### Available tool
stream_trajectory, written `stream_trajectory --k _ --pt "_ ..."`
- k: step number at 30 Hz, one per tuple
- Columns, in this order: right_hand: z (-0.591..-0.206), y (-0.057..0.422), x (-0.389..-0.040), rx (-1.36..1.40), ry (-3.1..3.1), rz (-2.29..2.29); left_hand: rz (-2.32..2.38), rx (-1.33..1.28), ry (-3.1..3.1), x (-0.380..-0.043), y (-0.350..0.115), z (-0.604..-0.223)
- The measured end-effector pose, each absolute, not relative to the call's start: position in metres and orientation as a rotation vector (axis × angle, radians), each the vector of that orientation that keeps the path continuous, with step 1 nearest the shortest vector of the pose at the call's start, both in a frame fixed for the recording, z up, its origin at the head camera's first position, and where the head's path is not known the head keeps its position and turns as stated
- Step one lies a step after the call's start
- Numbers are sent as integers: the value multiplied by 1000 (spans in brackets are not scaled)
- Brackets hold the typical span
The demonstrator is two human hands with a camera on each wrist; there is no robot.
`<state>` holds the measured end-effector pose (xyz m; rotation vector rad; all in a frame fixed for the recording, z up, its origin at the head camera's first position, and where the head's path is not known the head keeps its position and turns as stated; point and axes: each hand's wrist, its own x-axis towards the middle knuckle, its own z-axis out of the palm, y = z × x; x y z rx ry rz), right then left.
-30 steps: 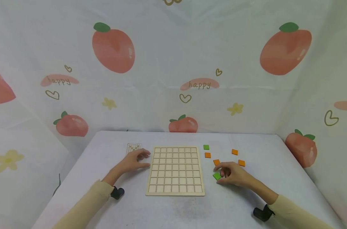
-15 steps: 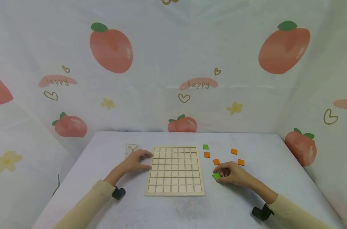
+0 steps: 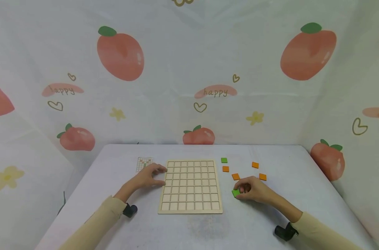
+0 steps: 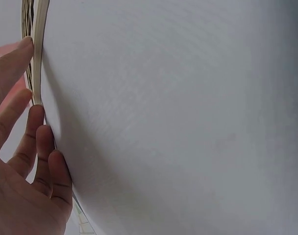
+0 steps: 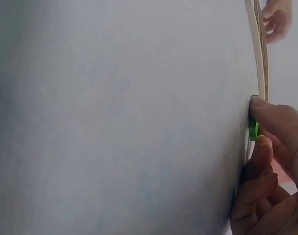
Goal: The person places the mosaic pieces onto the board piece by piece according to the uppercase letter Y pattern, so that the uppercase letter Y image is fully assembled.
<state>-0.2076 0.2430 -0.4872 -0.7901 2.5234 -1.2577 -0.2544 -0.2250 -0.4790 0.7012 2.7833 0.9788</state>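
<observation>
A pale wooden grid board (image 3: 191, 187) lies flat in the middle of the table in the head view. My left hand (image 3: 150, 175) touches the board's left edge with the thumb and fingertips, as the left wrist view also shows at the board's side (image 4: 37, 68). To the right of the board, my right hand (image 3: 252, 189) pinches a green square tile (image 3: 235, 193) between thumb and fingers. In the right wrist view part of the green tile (image 5: 253, 128) shows between the thumb and a fingertip; the rest is hidden.
Beyond my right hand lie several orange tiles, one (image 3: 235, 176) close to its fingers. Another green tile (image 3: 224, 160) lies near the board's far right corner. Behind my left hand is a printed grid card (image 3: 144, 162), partly covered. A patterned cloth (image 3: 164, 69) hangs behind the table.
My left hand has moved slightly right and come up against the board's edge. My right fingers have closed on the green tile, which has turned a little.
</observation>
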Motion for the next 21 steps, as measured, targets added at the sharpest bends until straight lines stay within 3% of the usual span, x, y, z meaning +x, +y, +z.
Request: stream_trajectory --k 21 --pt "-471 231 -212 -844 2556 -1334 979 722 2751 -256 -225 -478"
